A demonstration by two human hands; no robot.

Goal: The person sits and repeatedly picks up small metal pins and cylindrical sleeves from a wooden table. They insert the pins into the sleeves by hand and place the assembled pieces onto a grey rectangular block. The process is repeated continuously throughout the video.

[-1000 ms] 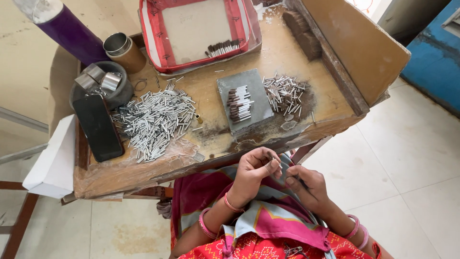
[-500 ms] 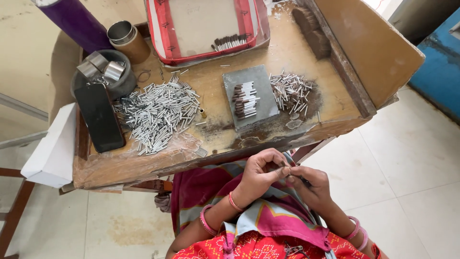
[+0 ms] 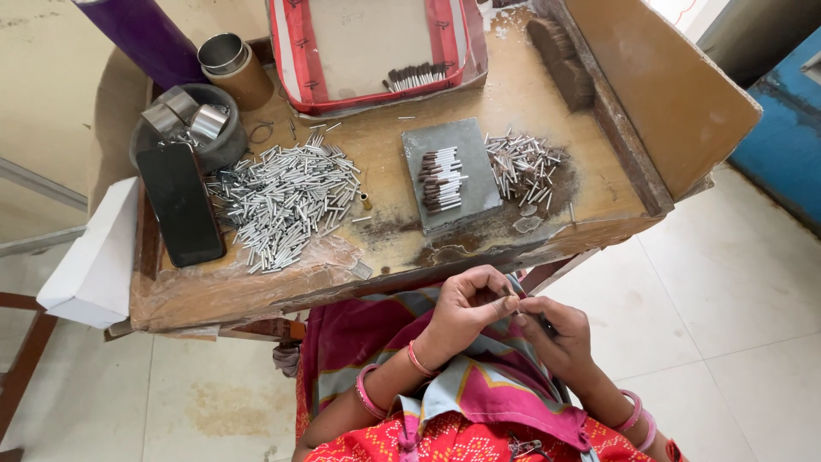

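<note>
Beyond the hands, the worn wooden desk [image 3: 402,248] carried a heap of small silver metal tubes [image 3: 286,201], a black phone [image 3: 180,204], a grey slab [image 3: 466,201] with a row of brown-tipped sticks [image 3: 440,178], and a red-rimmed tray [image 3: 291,60] farther off. The desk's near edge stood just ahead of the knuckles; pale floor tiles [image 3: 718,291] lay open to the right. The left hand [image 3: 466,306] and right hand [image 3: 552,335] met fingertip to fingertip below that edge, pinching something thin and dark, too small to identify. Compared with half a second before, the hands sat slightly lower and closer together.
</note>
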